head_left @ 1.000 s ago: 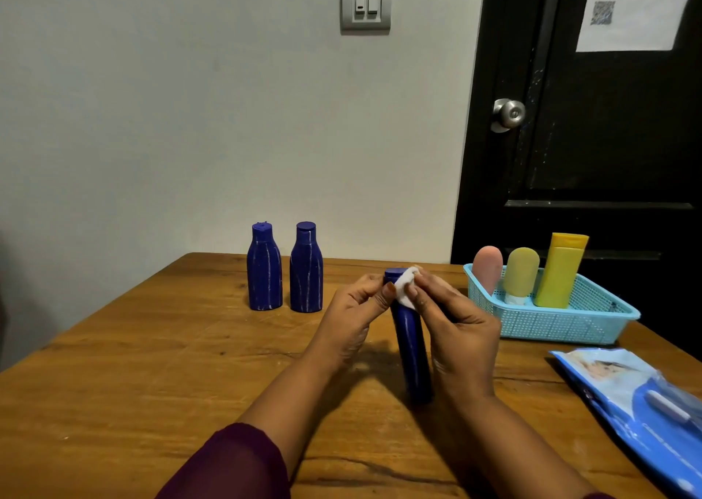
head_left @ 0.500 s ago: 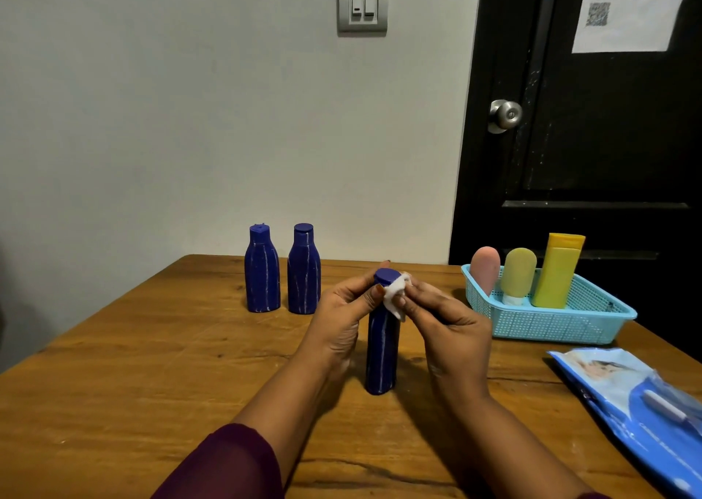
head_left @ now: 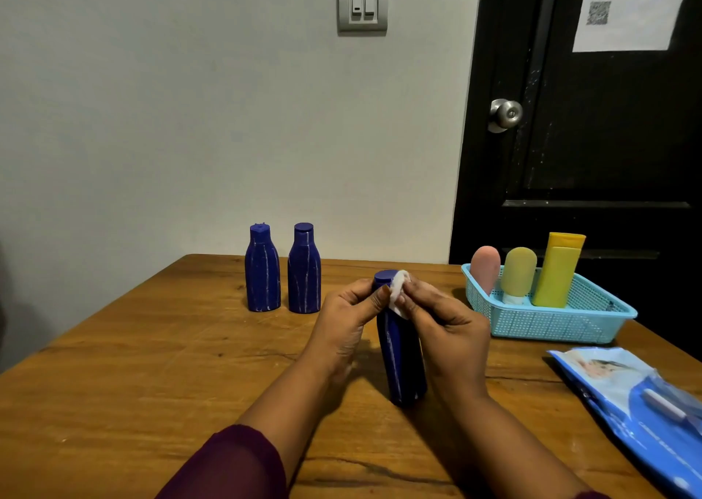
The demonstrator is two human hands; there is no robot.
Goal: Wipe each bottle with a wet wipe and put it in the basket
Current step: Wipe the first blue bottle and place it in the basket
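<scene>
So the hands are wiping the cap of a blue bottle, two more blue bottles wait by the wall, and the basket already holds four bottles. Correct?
Not quite: the head view shows three in the basket, pink, pale yellow and yellow. The rest stands: both hands work the wipe at the blue bottle cap.

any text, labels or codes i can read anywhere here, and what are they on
No words are legible.
Paper sheet on the door: a QR code and a blurred-out line, unreadable.
Wet wipe pack: printed picture, any lettering too blurred.
Held blue bottle and the bottles in the basket: no label visible.
</scene>
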